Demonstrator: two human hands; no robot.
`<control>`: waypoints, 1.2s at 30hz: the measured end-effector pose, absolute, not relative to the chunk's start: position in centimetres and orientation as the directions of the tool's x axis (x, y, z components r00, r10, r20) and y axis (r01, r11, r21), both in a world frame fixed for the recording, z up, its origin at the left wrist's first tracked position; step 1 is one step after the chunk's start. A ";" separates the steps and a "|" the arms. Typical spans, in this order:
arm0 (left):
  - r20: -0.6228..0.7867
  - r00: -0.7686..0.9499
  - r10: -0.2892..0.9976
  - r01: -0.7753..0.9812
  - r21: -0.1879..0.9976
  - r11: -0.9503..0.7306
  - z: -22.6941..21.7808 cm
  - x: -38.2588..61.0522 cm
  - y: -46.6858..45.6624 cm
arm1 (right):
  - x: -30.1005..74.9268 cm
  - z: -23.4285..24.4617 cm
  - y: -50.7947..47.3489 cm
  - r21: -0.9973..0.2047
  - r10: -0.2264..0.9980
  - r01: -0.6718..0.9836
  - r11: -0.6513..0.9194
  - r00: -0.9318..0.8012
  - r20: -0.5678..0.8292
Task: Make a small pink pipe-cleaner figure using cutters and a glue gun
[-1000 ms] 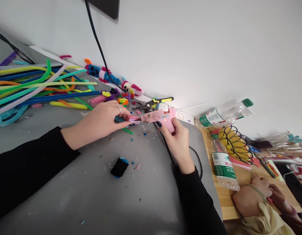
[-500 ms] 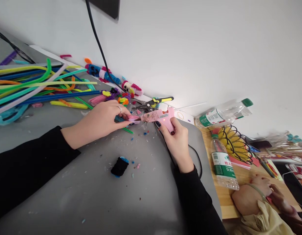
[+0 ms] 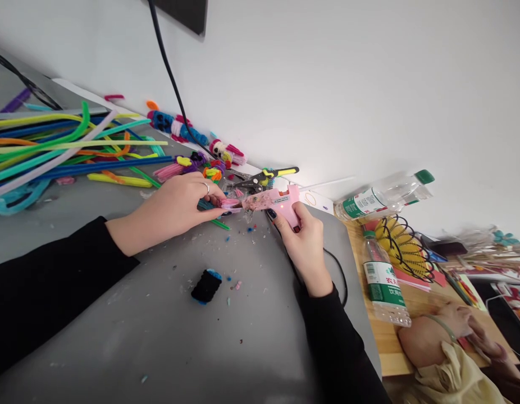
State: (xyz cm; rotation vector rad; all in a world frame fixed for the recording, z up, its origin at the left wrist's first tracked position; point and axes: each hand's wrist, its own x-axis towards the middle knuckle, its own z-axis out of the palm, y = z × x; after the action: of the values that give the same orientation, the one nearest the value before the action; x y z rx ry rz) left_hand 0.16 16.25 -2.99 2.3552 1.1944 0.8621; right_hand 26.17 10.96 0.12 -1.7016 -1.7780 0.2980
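My right hand (image 3: pixel 302 242) grips the handle of a pink hot glue gun (image 3: pixel 273 201), whose nozzle points left at a small pink piece (image 3: pixel 229 203). That pink piece is pinched in my left hand (image 3: pixel 179 203), fingers closed, along with a teal and green stem. A ring shows on one left finger. Both hands rest just above the grey table (image 3: pixel 167 331), near its far edge. The gun's black cord (image 3: pixel 336 268) trails off to the right.
A heap of coloured pipe cleaners (image 3: pixel 62 148) lies at the left. Small pipe-cleaner figures (image 3: pixel 179 130) and wire strippers (image 3: pixel 264 176) line the wall. A black fuzzy roll (image 3: pixel 206 287) lies near me. Water bottles (image 3: pixel 381 283) and a wire basket (image 3: pixel 405 248) stand on the wooden table, where another person's hands (image 3: pixel 449 331) work.
My hands have hardly moved; the glue gun stays against the pink piece. The other person's hands at the right have shifted slightly.
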 end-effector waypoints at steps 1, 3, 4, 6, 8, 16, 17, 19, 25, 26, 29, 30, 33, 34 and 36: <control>0.353 0.458 0.816 0.599 0.556 -0.577 -3.0 0.1 16.3 | 26.4 0.1 11.0 -0.569 0.953 0.813 0.124 0.062 0.296; 0.343 0.459 0.819 0.606 0.553 -0.572 -3.1 0.1 16.3 | 26.8 0.1 11.1 -0.558 0.949 0.823 0.102 0.087 0.302; 0.340 0.456 0.822 0.609 0.554 -0.567 -3.2 0.1 16.3 | 27.0 0.1 11.1 -0.556 0.947 0.826 0.093 0.099 0.305; 0.326 0.450 0.831 0.617 0.560 -0.553 -3.1 0.1 16.3 | 27.2 0.0 11.1 -0.565 0.940 0.820 0.091 0.116 0.320; 0.310 0.447 0.839 0.625 0.563 -0.541 -2.9 0.2 16.2 | 27.0 0.0 11.0 -0.588 0.935 0.800 0.119 0.109 0.338; 0.272 0.449 0.851 0.621 0.590 -0.517 -2.4 0.5 15.9 | 26.3 -0.2 11.1 -0.569 0.942 0.805 0.171 0.035 0.333; 0.268 0.452 0.851 0.621 0.590 -0.515 -2.4 0.5 15.9 | 26.5 -0.2 11.1 -0.559 0.940 0.813 0.161 0.045 0.338; 0.264 0.453 0.851 0.621 0.591 -0.514 -2.4 0.5 16.0 | 27.0 -0.2 11.2 -0.542 0.936 0.828 0.142 0.066 0.346; 0.253 0.447 0.858 0.616 0.609 -0.500 -2.3 0.5 16.0 | 26.8 0.2 10.9 -0.585 0.931 0.799 0.141 0.094 0.353; 0.254 0.445 0.859 0.616 0.609 -0.500 -2.3 0.5 16.0 | 26.6 0.1 10.9 -0.589 0.933 0.793 0.157 0.076 0.352; 0.252 0.439 0.862 0.616 0.614 -0.493 -2.2 0.6 16.0 | 26.3 0.0 10.9 -0.572 0.938 0.802 0.172 0.044 0.345; 0.249 0.437 0.864 0.615 0.618 -0.489 -2.2 0.6 16.0 | 26.4 -0.1 10.9 -0.563 0.939 0.810 0.161 0.050 0.341; 0.233 0.427 0.874 0.613 0.636 -0.469 -2.0 0.6 16.0 | 26.9 -0.2 11.1 -0.547 0.935 0.830 0.106 0.103 0.338; 0.229 0.417 0.880 0.614 0.643 -0.458 -1.9 0.5 15.9 | 27.1 -0.2 11.2 -0.551 0.929 0.830 0.094 0.126 0.347; 0.212 0.398 0.893 0.622 0.653 -0.432 -1.6 0.5 15.9 | 27.4 0.0 11.2 -0.579 0.916 0.810 0.091 0.160 0.368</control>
State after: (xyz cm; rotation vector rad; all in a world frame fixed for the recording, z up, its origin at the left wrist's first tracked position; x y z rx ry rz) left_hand 0.51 15.87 -1.65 2.1834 1.2929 0.7569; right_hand 27.37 11.20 -0.02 -1.7263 -1.6591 0.1882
